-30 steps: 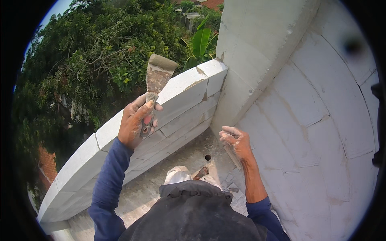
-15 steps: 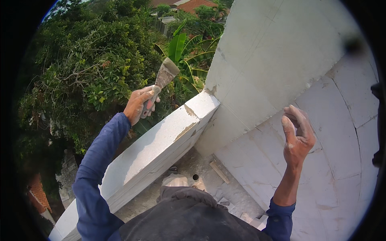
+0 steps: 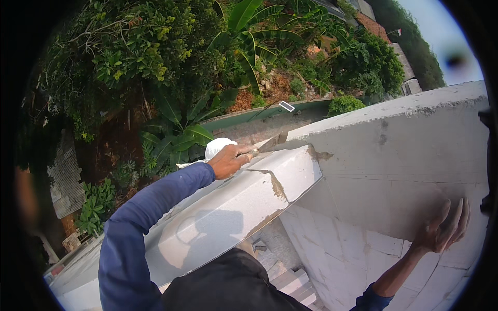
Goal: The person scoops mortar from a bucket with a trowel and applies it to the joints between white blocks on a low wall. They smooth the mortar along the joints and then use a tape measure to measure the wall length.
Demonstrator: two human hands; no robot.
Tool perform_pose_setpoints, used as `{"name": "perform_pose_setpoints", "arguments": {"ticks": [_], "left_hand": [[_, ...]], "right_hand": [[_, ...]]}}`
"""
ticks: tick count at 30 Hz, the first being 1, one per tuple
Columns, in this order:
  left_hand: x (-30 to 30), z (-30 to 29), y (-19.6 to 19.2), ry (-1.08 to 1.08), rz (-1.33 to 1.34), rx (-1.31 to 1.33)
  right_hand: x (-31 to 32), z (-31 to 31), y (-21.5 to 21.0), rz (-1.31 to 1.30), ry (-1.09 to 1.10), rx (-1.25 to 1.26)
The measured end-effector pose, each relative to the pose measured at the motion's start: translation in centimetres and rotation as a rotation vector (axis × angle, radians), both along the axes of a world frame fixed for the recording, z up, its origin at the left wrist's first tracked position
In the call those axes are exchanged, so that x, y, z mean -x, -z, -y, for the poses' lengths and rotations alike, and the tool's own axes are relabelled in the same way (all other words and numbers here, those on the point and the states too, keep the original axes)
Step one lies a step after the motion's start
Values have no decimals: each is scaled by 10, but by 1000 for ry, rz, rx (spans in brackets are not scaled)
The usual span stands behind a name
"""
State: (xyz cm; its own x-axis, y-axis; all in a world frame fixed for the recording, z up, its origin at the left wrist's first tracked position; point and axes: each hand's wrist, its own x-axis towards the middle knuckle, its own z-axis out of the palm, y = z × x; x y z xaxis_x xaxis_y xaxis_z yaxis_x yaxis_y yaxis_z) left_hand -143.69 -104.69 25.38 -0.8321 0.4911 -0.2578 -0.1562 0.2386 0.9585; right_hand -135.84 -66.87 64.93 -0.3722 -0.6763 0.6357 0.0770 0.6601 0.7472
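My left hand (image 3: 232, 161) reaches over the low white block wall (image 3: 228, 207), its fingers closed on a putty knife (image 3: 273, 141). The knife's blade points along the outer side of the wall's top, close to the corner where the tall grey plastered wall (image 3: 384, 150) begins. My hand hides most of the handle. At the right, my right hand (image 3: 441, 228) is held up before the plastered wall, empty, with its fingers apart. Whether its fingertips touch the wall, I cannot tell. Grey-brown mortar (image 3: 277, 186) fills a joint in the block wall's top.
Beyond the wall is a drop to a yard with trees, banana plants (image 3: 249, 20) and a green boundary wall (image 3: 218, 123). A rounded white thing (image 3: 220, 147) shows behind my left hand. Blocks (image 3: 293, 285) lie inside, below me. A block-built wall (image 3: 337, 238) meets the plastered one.
My view has swung to the right and outward. My left hand has lowered the putty knife from mid-air to the wall's outer edge. My right hand has moved to the right, fingers spread wider.
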Motion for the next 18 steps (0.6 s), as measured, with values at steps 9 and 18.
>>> {"name": "perform_pose_setpoints", "arguments": {"ticks": [9,18], "left_hand": [[-11,-32,34,-8,-234,111],[-5,-34,21,24,-183,26]], "right_hand": [[0,-11,-5,59,40,-252],[11,1,6,-131,106,-261]]}}
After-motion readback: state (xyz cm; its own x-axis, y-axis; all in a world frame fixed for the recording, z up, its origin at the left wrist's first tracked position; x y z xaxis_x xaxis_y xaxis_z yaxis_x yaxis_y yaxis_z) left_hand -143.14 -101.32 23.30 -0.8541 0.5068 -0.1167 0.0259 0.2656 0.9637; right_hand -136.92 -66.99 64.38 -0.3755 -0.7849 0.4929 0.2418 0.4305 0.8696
